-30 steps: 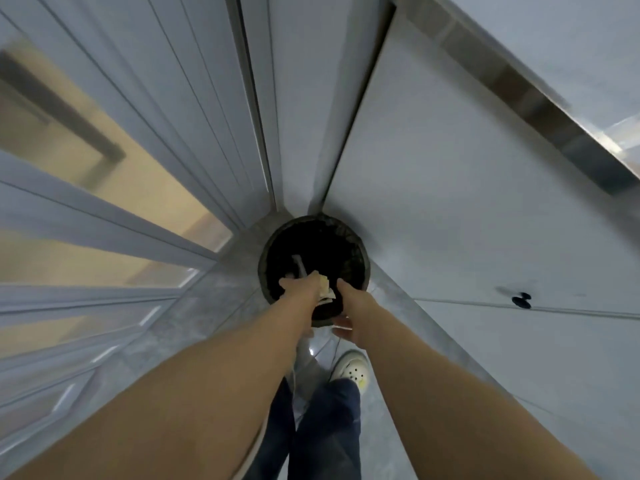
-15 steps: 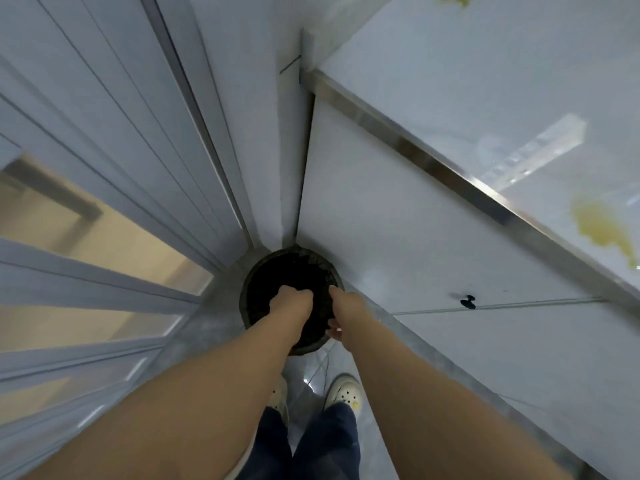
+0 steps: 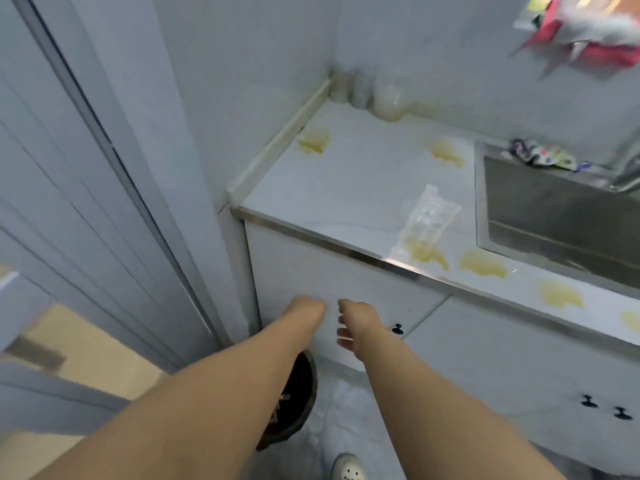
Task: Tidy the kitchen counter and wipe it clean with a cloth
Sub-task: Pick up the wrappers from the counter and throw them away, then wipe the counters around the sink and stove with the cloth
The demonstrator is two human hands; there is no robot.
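Lifted clear of the round black waste bin (image 3: pixel 313 386) since a second ago, the left hand (image 3: pixel 306 308) and the right hand (image 3: pixel 356 320) hang side by side, not touching, in front of a white cabinet door (image 3: pixel 287 268) below the front edge of the white-topped table (image 3: pixel 363 181). The left hand's fingers are curled in, with nothing showing in them. The right hand's fingers are loose and spread and hold nothing. The view has swung up from the bin to take in the table.

The bin stands on the floor in the corner beside the cabinet, half hidden behind the left forearm, with pale scraps inside it. A small black knob (image 3: pixel 397 329) sits on the door just right of the right hand.

On the table a clear, crinkled plastic wrapper (image 3: pixel 427 220) lies flat between the steel edge strip (image 3: pixel 346 249) and the stainless steel sink (image 3: pixel 554 202). Its long axis runs diagonally, the near end at the front edge over a yellow smear (image 3: pixel 426 254), the far end pointing back and to the right. More yellow smears mark the top: one by the left upstand (image 3: pixel 313 142), one near the sink's back corner (image 3: pixel 445 152), and others along the front edge (image 3: pixel 483 265).

A crumpled multicoloured piece (image 3: pixel 540 157) rests on the sink's back rim, too blurred to tell whether it is cloth. Cloudy clear containers (image 3: pixel 388 98) stand in the table's back corner.
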